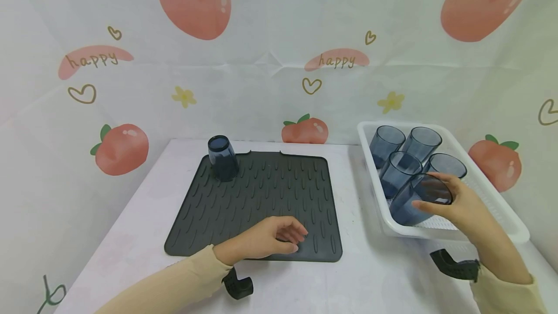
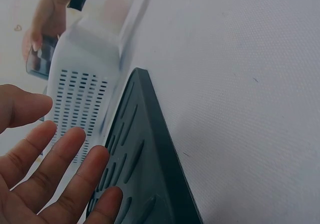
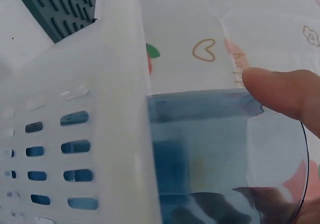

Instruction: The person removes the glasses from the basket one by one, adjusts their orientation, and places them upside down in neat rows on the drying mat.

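My right hand (image 1: 464, 205) grips a blue-tinted clear glass (image 1: 407, 207) near its rim, thumb on the near side and fingers at the far side. The glass leans inside the front of a white basket (image 1: 436, 234). In the right wrist view, the thumb presses the side of that glass (image 3: 205, 134), which rises past the basket's rim. Over the front right of a dark ribbed mat (image 1: 270, 197), my left hand (image 1: 270, 237) hangs with loosely bent fingers, holding nothing. A similar glass (image 1: 224, 161) stands upside down on the mat's back left corner.
Several more blue glasses (image 1: 387, 140) lean in the basket behind the gripped one. The basket has slotted walls (image 2: 80, 99) and stands right of the mat on a white table (image 1: 357, 275). A printed cloth (image 1: 261, 86) hangs behind the table.
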A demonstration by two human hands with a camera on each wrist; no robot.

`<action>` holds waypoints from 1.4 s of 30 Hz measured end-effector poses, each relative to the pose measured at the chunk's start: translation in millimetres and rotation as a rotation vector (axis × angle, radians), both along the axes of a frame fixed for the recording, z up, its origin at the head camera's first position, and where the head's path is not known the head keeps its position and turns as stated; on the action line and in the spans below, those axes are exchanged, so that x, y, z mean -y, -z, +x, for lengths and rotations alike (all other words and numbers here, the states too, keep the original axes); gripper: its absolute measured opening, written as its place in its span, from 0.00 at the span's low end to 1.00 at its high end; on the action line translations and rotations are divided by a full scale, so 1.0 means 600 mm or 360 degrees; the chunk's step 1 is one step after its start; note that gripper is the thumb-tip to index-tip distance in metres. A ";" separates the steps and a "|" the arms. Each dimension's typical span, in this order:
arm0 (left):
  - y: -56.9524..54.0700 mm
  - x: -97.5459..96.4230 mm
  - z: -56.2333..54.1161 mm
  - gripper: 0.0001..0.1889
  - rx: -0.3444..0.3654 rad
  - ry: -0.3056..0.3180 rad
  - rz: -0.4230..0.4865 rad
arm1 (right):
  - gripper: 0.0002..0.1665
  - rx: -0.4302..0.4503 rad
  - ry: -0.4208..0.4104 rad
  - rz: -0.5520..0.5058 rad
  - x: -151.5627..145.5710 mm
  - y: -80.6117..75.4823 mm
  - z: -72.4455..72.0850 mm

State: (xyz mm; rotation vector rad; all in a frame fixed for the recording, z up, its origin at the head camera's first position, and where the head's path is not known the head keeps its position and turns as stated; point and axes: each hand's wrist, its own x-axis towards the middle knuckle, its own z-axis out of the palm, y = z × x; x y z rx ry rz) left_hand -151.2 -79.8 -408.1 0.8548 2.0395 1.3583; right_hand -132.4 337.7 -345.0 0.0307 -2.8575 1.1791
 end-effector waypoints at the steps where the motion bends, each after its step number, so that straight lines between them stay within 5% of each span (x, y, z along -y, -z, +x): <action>1: 0.000 0.000 0.000 0.15 -0.0001 0.0000 0.0001 | 0.49 -0.0010 0.0006 -0.0030 -0.001 -0.001 0.001; 19: -0.002 -0.001 0.002 0.15 0.0003 0.0001 -0.0001 | 0.43 -0.0172 0.0183 -0.0292 0.006 -0.019 0.013; 29: -0.008 -0.001 0.005 0.15 0.0007 0.0005 0.0000 | 0.37 -0.0371 0.0290 -0.0687 0.017 -0.035 0.022; 34: -0.005 -0.001 0.003 0.16 -0.0002 0.0001 -0.0005 | 0.38 -0.0472 0.0263 -0.1036 0.025 -0.038 0.022; 42: -0.001 -0.001 0.002 0.15 -0.0013 0.0005 0.0009 | 0.36 -0.0608 0.0206 -0.1360 0.045 -0.038 0.025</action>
